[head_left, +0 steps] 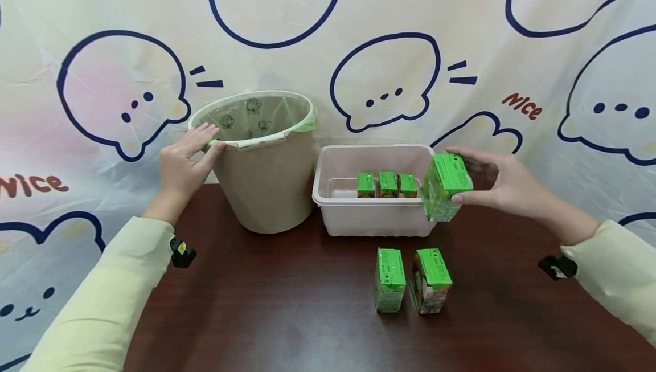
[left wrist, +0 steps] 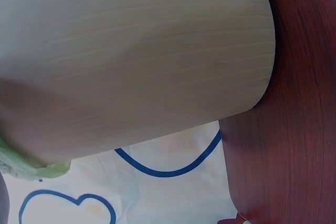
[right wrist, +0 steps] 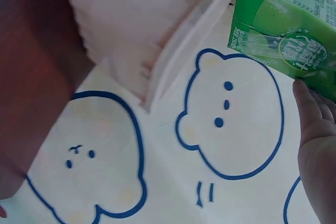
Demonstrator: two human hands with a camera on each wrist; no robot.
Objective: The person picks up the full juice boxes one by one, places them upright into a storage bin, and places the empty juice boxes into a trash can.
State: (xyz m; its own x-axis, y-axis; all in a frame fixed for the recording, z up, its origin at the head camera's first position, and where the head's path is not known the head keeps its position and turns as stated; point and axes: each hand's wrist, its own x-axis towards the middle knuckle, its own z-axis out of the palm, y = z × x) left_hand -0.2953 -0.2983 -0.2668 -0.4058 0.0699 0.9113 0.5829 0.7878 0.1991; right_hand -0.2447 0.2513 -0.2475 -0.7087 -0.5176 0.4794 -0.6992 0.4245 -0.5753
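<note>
My right hand [head_left: 497, 181] pinches a green drink carton [head_left: 446, 184] between thumb and fingers, level with the right end of a pale pink plastic tub [head_left: 374, 218]. In the right wrist view the carton [right wrist: 281, 30] shows its printed side and a barcode. My left hand [head_left: 187, 161] rests at the left rim of a beige trash bin [head_left: 266, 184], its fingers nearly straight over the edge. Three similar green cartons [head_left: 388, 184] stand inside the tub. Two more cartons [head_left: 390, 281] stand on the table in front of it.
The bin has a clear printed liner with a green edge [head_left: 306, 122] folded over its rim. Bin and tub stand side by side at the back of the dark wooden table [head_left: 287, 303]. Behind them hangs a cartoon-print cloth [head_left: 277, 70].
</note>
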